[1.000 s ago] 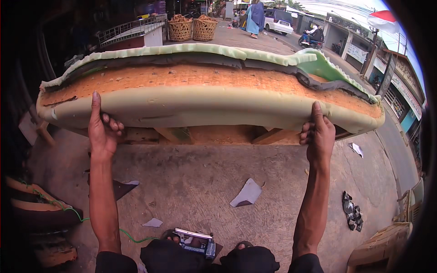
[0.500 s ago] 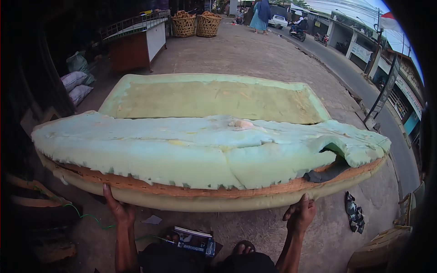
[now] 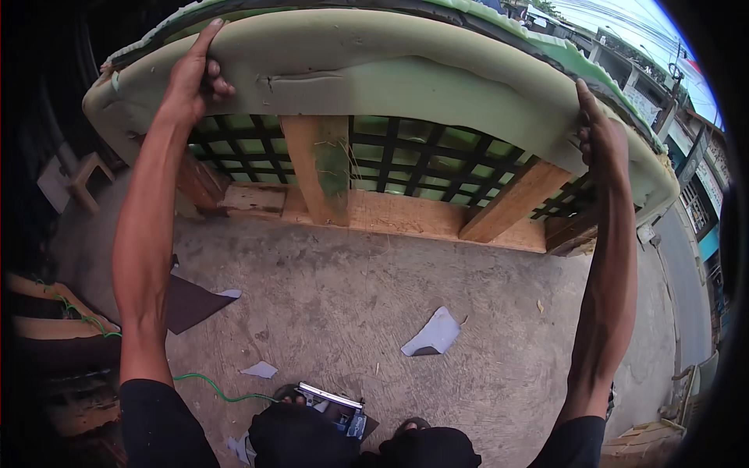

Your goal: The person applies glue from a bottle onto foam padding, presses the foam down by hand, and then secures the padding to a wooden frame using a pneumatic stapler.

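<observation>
A large sofa seat frame (image 3: pixel 468 66), padded with pale green foam along its edge, is tilted up in front of me so its underside shows. Wooden beams (image 3: pixel 316 160) and a grid of black webbing (image 3: pixel 406 156) cross that underside. My left hand (image 3: pixel 193 82) grips the padded edge near the left end, thumb up and fingers curled. Toward the right end, my right hand (image 3: pixel 602 136) holds the same edge in a similar grip. A torn pale foam layer (image 3: pixel 573 58) shows beyond the edge, and the rest of the top is hidden.
By my feet lies a blue and silver pneumatic staple gun (image 3: pixel 335 407) with a green hose (image 3: pixel 211 382). Scraps of grey material (image 3: pixel 437 331) and a dark sheet (image 3: pixel 199 300) lie on the concrete. Wooden pieces (image 3: pixel 58 324) stand at the left; a road (image 3: pixel 679 265) runs along the right.
My hands have raised the near edge of the seat frame, tilting it up and away. Its underside has come into view, and the torn foam top is now mostly hidden.
</observation>
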`<action>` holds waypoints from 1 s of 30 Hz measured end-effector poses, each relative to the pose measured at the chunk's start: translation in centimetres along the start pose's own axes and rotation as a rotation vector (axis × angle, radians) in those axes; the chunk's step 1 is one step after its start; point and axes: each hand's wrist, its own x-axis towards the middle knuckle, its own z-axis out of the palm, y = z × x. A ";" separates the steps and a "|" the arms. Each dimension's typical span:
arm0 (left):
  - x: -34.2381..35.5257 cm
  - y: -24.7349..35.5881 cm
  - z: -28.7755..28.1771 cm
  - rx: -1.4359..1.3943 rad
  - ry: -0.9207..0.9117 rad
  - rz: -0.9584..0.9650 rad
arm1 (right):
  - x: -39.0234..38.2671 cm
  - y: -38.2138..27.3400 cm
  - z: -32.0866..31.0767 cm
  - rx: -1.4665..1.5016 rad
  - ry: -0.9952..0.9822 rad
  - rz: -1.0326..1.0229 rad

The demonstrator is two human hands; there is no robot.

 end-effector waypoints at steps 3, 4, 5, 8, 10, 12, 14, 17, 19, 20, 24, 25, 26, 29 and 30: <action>2.1 -1.1 2.1 0.070 0.054 0.089 | 2.2 0.1 1.2 -0.006 0.023 0.008; 2.4 -1.5 1.8 0.074 0.052 0.080 | 2.1 0.2 1.4 -0.011 0.021 0.016; 2.5 -1.8 1.2 0.040 0.073 0.106 | 1.9 0.5 1.4 -0.007 0.028 -0.016; -1.0 -2.8 -0.2 -0.005 0.137 0.089 | -2.6 1.1 0.8 0.046 0.088 -0.045; -5.0 -3.0 -2.3 -0.076 0.047 0.078 | -6.6 2.1 -0.2 0.002 0.186 0.024; -9.8 -4.2 -3.6 -0.036 0.080 0.131 | -10.8 4.4 -1.5 0.077 0.212 0.079; -12.9 -5.3 -5.2 -0.096 0.041 0.095 | -14.4 6.0 -2.5 0.159 0.266 0.138; -14.7 -5.9 -5.8 -0.187 0.030 0.038 | -16.2 6.5 -2.3 0.252 0.251 0.096; -15.3 -6.0 -6.0 -0.216 0.092 -0.008 | -16.9 6.7 -2.3 0.303 0.237 0.110; -15.3 -5.9 -6.0 -0.218 0.090 0.002 | -16.9 6.8 -2.0 0.311 0.241 0.105; -15.5 -5.4 -5.8 -0.269 0.030 0.042 | -17.6 6.7 -1.1 0.400 0.184 -0.008; -15.9 -6.3 -6.1 -0.304 0.002 0.013 | -18.8 7.3 -0.5 0.428 0.164 -0.006; -16.6 -7.2 -6.2 -0.322 -0.041 -0.002 | -20.5 8.8 -0.5 0.425 0.064 0.043; -20.0 -9.5 -6.4 -0.269 -0.140 0.008 | -27.6 14.4 1.2 0.408 -0.370 0.316; -21.0 -10.1 -6.4 -0.198 -0.160 0.016 | -29.9 16.2 1.6 0.310 -0.517 0.397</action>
